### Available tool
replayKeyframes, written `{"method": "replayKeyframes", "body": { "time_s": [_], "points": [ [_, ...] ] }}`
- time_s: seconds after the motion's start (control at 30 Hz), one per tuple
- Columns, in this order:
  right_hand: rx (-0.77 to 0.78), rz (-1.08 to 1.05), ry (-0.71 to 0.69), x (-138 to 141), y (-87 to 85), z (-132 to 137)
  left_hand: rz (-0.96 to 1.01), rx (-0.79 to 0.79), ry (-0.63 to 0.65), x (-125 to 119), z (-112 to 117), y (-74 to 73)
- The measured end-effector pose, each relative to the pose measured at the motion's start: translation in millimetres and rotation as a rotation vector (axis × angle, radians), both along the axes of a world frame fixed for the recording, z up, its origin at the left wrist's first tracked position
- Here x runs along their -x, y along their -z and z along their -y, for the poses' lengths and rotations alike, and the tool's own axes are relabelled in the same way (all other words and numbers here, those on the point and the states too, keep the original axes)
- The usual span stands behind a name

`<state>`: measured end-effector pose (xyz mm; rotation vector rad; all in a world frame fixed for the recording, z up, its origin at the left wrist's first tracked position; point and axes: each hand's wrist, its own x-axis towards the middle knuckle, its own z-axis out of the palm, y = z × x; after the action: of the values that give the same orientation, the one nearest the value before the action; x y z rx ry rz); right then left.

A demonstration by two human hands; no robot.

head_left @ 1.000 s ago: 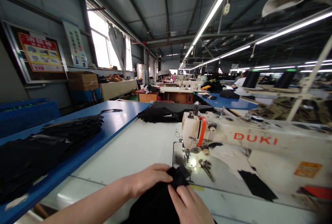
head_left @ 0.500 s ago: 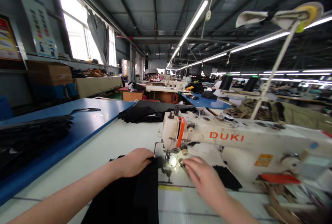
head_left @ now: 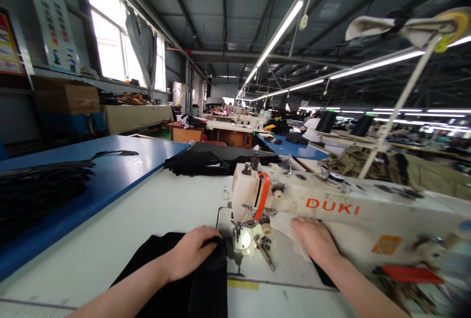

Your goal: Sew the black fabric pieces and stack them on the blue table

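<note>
Left of the needle, my left hand [head_left: 193,254] is closed on the upper edge of a black fabric piece [head_left: 208,286], its thumb and fingers gathered at the corner. The rest of that fabric lies on the pale table under my wrist. Beneath the sewing machine's arm [head_left: 331,205], my right hand [head_left: 314,239] rests palm down with its fingers stretched over a thin white sheet [head_left: 283,225]. Its fingertips are partly unclear. A second black piece [head_left: 326,276] shows below that hand. The lit needle plate [head_left: 243,239] and a metal guide [head_left: 264,249] lie between my hands.
A blue table [head_left: 147,161] on the left bears a pile of black pieces [head_left: 40,185]. More black fabric [head_left: 198,162] lies behind the machine head. A thread stand pole [head_left: 401,102] rises at right, near khaki cloth [head_left: 427,173]. Someone in white [head_left: 312,126] is farther back.
My right hand has left the metal guide beside the needle plate and moved right, under the machine arm onto the white sheet. My left hand keeps the black fabric, slightly lower in view.
</note>
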<state>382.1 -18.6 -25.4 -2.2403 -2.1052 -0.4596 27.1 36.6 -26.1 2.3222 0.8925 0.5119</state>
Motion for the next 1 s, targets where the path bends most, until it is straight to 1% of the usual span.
{"method": "replayKeyframes", "body": {
  "time_s": [0.13,0.3,0.5,0.63,0.7,0.77,0.83,0.9,0.97,1.0],
  "points": [
    [-0.036,0.051,0.017,-2.9,-1.4,4.4,0.006,0.004,0.007,-0.2,-1.1,1.1],
    [-0.113,0.069,0.048,-8.3,-4.3,9.7,0.000,0.023,0.005,-0.4,-0.4,-1.4],
    [-0.246,-0.022,0.079,-10.9,-3.4,19.0,0.008,0.038,-0.007,0.4,-1.3,0.5],
    [-0.316,-0.127,0.042,-9.7,0.6,30.7,0.023,0.042,-0.002,1.3,-1.8,1.0],
    [-0.340,-0.168,-0.015,1.5,1.5,40.9,0.032,0.045,-0.003,1.7,-1.4,0.5],
    [-0.348,-0.198,-0.126,23.1,1.1,54.1,0.042,0.046,0.000,2.2,-0.7,0.1],
    [-0.340,-0.214,-0.305,52.4,0.1,67.7,0.061,0.053,0.005,3.0,-0.2,0.0],
    [-0.317,-0.201,-0.445,84.0,0.3,77.2,0.094,0.073,0.005,3.9,0.1,0.5],
    [-0.249,-0.179,-0.547,112.7,2.8,79.0,0.137,0.110,0.005,4.7,0.0,1.1],
    [-0.219,-0.167,-0.566,125.1,4.9,76.6,0.160,0.129,0.003,5.1,0.0,1.3]
  ]
}}
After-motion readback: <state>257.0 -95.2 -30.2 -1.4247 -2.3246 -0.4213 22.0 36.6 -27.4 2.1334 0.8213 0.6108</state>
